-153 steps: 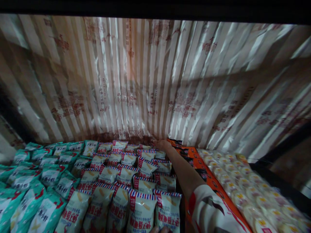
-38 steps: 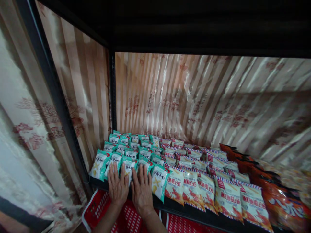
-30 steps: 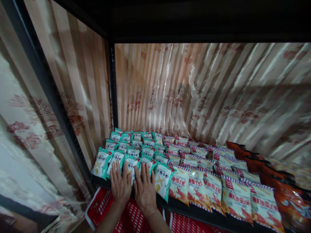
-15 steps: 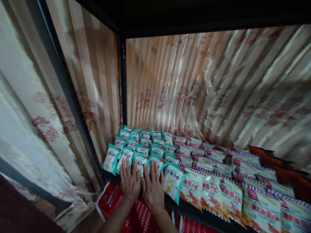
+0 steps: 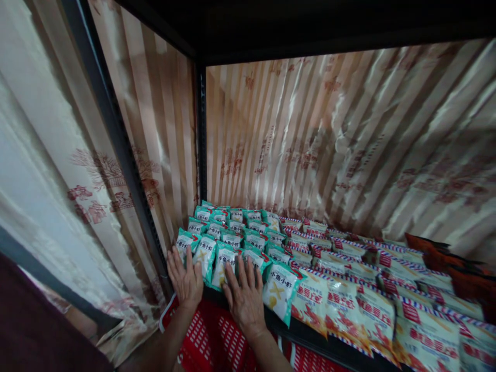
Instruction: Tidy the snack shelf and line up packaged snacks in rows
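Rows of small teal snack packets (image 5: pixel 232 240) fill the left end of a dark metal shelf (image 5: pixel 310 337). My left hand (image 5: pixel 186 279) lies flat with fingers spread on the front leftmost teal packet (image 5: pixel 182 245). My right hand (image 5: pixel 245 297) also lies flat with fingers spread, pressing on the front teal packets next to a tilted front packet (image 5: pixel 279 292). Neither hand grips anything.
White packets with red print (image 5: pixel 349 299) fill the shelf to the right, with orange bags (image 5: pixel 457 268) beyond. A red basket (image 5: pixel 217 341) sits below the shelf edge. Striped curtain (image 5: pixel 310 139) backs the shelf; a black upright post (image 5: pixel 116 150) stands on the left.
My left hand has slid left, away from my right hand, onto the leftmost front packet. Five seconds ago my right arm reached to the back of the shelf; both hands are now at the front.
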The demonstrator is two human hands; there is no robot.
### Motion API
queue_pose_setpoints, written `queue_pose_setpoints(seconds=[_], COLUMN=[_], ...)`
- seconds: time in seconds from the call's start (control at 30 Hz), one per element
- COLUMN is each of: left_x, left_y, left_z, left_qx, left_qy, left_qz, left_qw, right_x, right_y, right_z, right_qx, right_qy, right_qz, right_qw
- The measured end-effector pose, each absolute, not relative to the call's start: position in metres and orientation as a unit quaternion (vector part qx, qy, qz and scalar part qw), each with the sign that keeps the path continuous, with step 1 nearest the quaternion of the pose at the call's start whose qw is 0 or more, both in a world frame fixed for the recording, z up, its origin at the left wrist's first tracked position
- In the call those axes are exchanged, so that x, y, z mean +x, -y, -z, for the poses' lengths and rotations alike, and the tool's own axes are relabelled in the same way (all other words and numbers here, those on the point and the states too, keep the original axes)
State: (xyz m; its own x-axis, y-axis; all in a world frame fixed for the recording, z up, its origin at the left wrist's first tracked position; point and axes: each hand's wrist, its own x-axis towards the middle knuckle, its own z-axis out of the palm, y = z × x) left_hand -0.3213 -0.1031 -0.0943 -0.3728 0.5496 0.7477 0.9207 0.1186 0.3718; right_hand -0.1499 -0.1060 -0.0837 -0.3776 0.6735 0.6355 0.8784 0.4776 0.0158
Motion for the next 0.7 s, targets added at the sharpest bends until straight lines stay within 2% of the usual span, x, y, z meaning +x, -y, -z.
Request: queue_pose_setpoints(seconds=[0.7], left_x=[-0.324], left_y=[0.079], left_z=[0.105], left_qx=[-0.556], left_qy=[0.729], left_qz=[0.351], left_qw=[0.19], right_x=[-0.161], right_y=[0.091], right_z=[0.095], right_qx=[-0.488], right_qy=[0.813], right_qz=[0.149], right_qw=[0.282])
